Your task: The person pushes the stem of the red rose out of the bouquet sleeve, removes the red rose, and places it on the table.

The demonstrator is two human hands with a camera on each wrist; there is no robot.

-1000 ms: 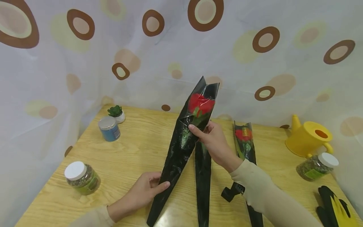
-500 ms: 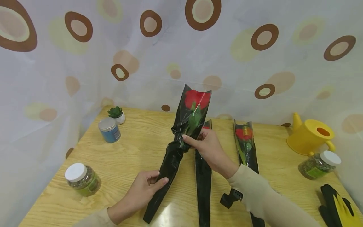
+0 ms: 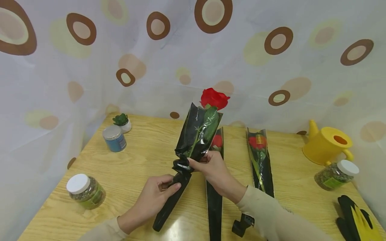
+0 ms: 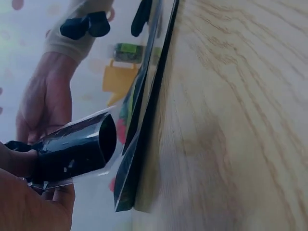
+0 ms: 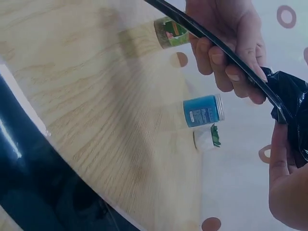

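Observation:
A red rose (image 3: 214, 98) stands out above the top of its black-and-clear flower sleeve (image 3: 197, 127), which leans to the right over the table. My left hand (image 3: 155, 197) grips the sleeve's narrow lower part. Higher up, my right hand (image 3: 217, 172) pinches the sleeve, thumb in front, where the wrap is bunched into crumpled folds. In the left wrist view the sleeve's open bottom end (image 4: 108, 139) faces the camera. The right wrist view has my left hand (image 5: 228, 43) with its fingers curled round the sleeve. Most of the stem is hidden in the wrap.
Two more sleeved roses lie on the table: one wrapped rose (image 3: 214, 201) behind my right hand, another wrapped rose (image 3: 260, 157) farther right. A white-lidded jar (image 3: 85, 190), blue jar (image 3: 114, 139) and potted succulent (image 3: 122, 122) stand left. A watering can (image 3: 327, 145), second jar (image 3: 336, 175) and glove (image 3: 357, 217) are right.
The sleeve has slid down and bunched up at its middle, so the bloom now sticks out of its top. My right hand has moved down with the wrap, closer to my left hand.

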